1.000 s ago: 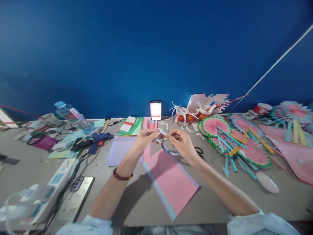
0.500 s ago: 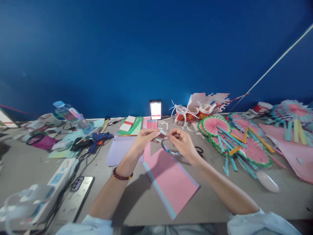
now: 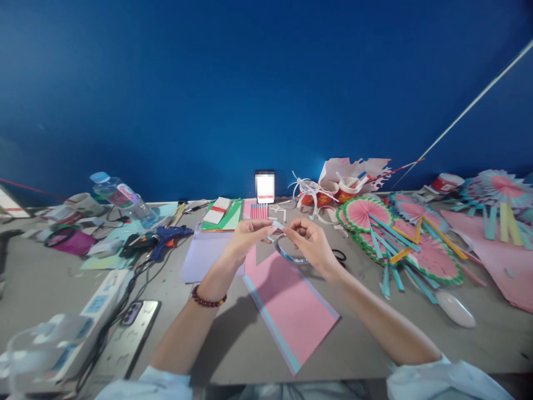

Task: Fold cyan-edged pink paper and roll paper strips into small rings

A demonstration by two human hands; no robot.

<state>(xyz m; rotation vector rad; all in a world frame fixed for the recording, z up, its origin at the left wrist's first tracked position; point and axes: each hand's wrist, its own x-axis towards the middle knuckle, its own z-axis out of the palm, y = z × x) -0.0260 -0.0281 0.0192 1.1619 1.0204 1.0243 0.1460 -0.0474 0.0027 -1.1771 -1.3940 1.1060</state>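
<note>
Both hands meet over the middle of the table, fingertips pinched close together. Between them is a small pale strip of tape [image 3: 277, 224]. My left hand [image 3: 252, 236] is closed on one end of the strip. With thumb and fingers pressed together, my right hand [image 3: 307, 239] grips a thin roll of tape [image 3: 291, 257], a ring with a blue and white printed inner side. Below the hands lies a pink sheet of paper [image 3: 293, 305] with light blue and lilac edges. Black scissor handles [image 3: 340, 256] show partly behind my right wrist.
Pink and green paper fans [image 3: 437, 258] and a white computer mouse [image 3: 454, 309] lie right. Left are a blue glue gun [image 3: 169, 236], a phone [image 3: 133, 333], a power strip [image 3: 94, 316] and a bottle [image 3: 125, 195]. A lit screen [image 3: 265, 188] stands at the back.
My hands have hardly moved; they keep their pinch on the tape. A blurred dark shape now shows at the far left edge of the table.
</note>
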